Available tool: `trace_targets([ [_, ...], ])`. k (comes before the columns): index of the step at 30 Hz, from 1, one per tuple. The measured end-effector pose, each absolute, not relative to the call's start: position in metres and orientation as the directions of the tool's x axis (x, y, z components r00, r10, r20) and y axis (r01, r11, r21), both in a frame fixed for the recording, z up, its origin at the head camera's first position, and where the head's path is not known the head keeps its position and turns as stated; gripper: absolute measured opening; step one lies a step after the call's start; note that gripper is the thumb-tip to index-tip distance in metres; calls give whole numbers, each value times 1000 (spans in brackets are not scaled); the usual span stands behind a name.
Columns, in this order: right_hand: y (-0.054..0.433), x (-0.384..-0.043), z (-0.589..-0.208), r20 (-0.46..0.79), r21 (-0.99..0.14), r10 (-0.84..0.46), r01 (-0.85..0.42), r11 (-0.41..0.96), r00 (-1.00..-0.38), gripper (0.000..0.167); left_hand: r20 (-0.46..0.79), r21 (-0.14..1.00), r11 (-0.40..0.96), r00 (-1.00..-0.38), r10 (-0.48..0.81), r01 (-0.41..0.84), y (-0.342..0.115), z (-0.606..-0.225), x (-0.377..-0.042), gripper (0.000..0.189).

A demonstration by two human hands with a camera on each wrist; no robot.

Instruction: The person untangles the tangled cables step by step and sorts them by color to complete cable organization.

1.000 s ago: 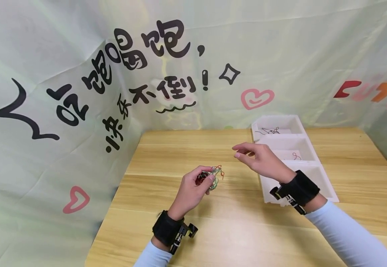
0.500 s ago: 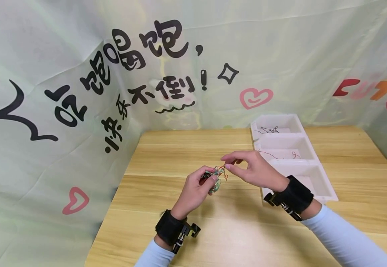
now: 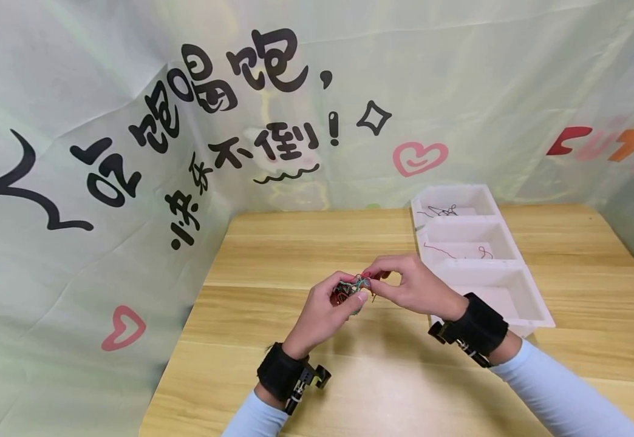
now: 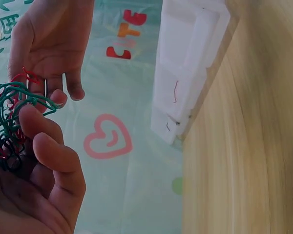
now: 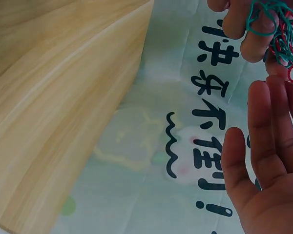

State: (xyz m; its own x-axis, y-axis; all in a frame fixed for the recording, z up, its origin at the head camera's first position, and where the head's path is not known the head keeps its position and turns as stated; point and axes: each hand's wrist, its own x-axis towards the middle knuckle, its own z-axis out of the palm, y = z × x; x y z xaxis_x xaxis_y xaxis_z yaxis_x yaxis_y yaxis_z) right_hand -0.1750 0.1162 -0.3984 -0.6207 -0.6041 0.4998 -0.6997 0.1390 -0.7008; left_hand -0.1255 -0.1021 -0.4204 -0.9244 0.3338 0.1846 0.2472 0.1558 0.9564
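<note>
Gripping the wire tangle [image 3: 344, 292], the left hand [image 3: 319, 312] keeps to the left of the right hand [image 3: 409, 284], whose fingertips seem to pinch a red strand [image 4: 31, 77] there; hard tugging could tighten knots, since strands interlace.

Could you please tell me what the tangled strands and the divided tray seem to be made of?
The tangled strands are probably plastic-coated wire: smooth, evenly thick, kinked, though cord is possible. The divided tray is likely smooth white plastic, given its thin, rigid walls.

Pale blue sleeves [image 3: 563, 382], black wristbands [image 3: 483, 328], small black cameras [image 3: 323, 377] with what look like silvery fittings [image 3: 297, 389]
</note>
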Motion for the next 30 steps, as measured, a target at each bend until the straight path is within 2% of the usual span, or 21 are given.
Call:
trace_targets([
  [4, 116, -173, -399, 539, -664, -574, -730, 160, -617, 24, 186, 951, 179, -928, 322, 252, -101, -422, -126, 24],
  [7, 115, -171, -399, 606, -607, -552, -781, 145, -573, 30, 191, 950, 178, -930, 312, 255, -101, -423, -127, 24],
  [13, 111, -170, -395, 719, -457, -575, -889, 31, -390, 31, 221, 938, 195, -929, 298, 286, -102, -423, -127, 20],
  [16, 110, -172, -394, 726, -361, -603, -929, 76, -331, 24, 225, 932, 211, -926, 304, 295, -102, -423, -126, 19],
  [20, 108, -173, -393, 760, -150, -614, -976, 155, -214, 7, 239, 936, 181, -922, 305, 302, -103, -423, -125, 22],
  [23, 106, -171, -391, 792, -17, -597, -982, 187, -128, 11, 264, 932, 171, -922, 283, 320, -102, -423, -126, 26],
  [27, 106, -165, -389, 808, 25, -580, -979, 204, -100, 22, 284, 915, 228, -933, 220, 332, -104, -425, -132, 31],
  [30, 112, -160, -387, 817, -56, -559, -985, 162, -138, 21, 208, 955, 193, -973, 95, 223, -113, -429, -139, 35],
])
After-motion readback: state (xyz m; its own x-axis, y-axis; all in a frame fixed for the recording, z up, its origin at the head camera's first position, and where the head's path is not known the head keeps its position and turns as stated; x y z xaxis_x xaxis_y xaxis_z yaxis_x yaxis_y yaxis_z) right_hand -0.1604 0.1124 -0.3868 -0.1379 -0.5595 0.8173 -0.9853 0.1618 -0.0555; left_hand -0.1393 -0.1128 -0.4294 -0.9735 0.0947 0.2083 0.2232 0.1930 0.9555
